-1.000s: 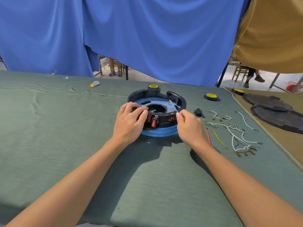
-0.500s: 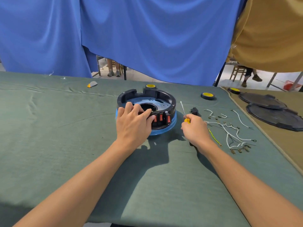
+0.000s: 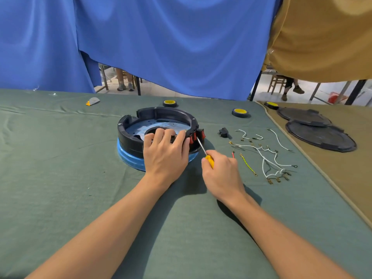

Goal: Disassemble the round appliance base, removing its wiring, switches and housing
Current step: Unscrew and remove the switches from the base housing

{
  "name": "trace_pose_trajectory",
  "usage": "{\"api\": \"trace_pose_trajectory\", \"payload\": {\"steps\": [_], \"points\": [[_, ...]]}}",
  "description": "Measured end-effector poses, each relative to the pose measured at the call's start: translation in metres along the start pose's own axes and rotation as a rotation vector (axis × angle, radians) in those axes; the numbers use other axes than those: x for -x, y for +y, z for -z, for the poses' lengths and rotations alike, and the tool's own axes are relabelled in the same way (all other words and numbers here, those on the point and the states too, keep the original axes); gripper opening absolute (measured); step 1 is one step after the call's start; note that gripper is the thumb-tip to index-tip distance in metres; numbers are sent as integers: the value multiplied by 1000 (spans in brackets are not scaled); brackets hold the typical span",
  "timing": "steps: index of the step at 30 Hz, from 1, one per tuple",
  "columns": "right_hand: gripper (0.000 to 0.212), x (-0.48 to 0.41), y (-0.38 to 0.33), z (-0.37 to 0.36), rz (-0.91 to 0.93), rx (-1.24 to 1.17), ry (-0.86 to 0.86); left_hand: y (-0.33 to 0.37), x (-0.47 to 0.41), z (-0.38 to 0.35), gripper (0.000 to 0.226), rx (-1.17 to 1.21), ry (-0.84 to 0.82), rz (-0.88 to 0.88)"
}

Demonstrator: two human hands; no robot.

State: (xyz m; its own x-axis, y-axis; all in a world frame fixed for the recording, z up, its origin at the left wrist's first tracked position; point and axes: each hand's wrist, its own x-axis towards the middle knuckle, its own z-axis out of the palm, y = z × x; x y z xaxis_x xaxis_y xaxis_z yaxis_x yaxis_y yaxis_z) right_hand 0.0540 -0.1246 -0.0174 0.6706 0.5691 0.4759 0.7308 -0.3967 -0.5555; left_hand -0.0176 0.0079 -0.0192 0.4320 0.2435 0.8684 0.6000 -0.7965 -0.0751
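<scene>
The blue fabric curtain [image 3: 161,47] and the tan fabric curtain [image 3: 322,37] hang behind the work area. Below them lies the green cloth-covered surface [image 3: 60,188], which adjoins a tan cloth-covered surface [image 3: 352,178] on the right.

The round appliance base [image 3: 125,135], a black plastic ring housing on a blue lower section, stands upright on the green surface, at centre and slightly left. Two flat black round plastic covers [image 3: 320,135] lie overlapping on the tan surface, well apart from the base.

The left hand [image 3: 165,156] grips the near rim of the housing, with the fingers curled over the rim into the interior. The right hand [image 3: 221,174] is closed around the yellow-handled screwdriver [image 3: 209,159], just right of the base. The metal shaft slants up and left, and its tip meets the row of red rocker switches [image 3: 194,137] set in the right side of the housing (whether the tip is seated in a gap cannot be told).

Loose white wires with brass terminals [image 3: 264,164] lie spread on the green surface to the right of the hands. A yellow-green wire [image 3: 248,165] and a short red wire [image 3: 233,154] lie between them and the right hand.

Three black tape rolls with yellow cores sit along the far edge: one [image 3: 169,103] behind the base, one [image 3: 240,112] to its right, one [image 3: 271,104] on the tan surface. A small black connector [image 3: 223,132] lies near the switches. A small grey and orange object [image 3: 93,101] lies far left.
</scene>
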Motion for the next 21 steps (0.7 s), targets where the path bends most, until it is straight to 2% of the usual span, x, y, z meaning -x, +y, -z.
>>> {"api": "trace_pose_trajectory", "payload": {"steps": [5,12,15,21], "points": [[22,-4,-2,4,-46,19,-31,0,1,-3,31,-3,33,-6],[20,-3,-1,7,-115,16,18,-1,2,-4,29,-6,72,-5],[28,-6,1,9,-151,-8,6,-1,1,-4,27,-1,80,-5],[21,2,-2,10,-86,-49,54,-1,2,-3,28,11,66,-2]]}}
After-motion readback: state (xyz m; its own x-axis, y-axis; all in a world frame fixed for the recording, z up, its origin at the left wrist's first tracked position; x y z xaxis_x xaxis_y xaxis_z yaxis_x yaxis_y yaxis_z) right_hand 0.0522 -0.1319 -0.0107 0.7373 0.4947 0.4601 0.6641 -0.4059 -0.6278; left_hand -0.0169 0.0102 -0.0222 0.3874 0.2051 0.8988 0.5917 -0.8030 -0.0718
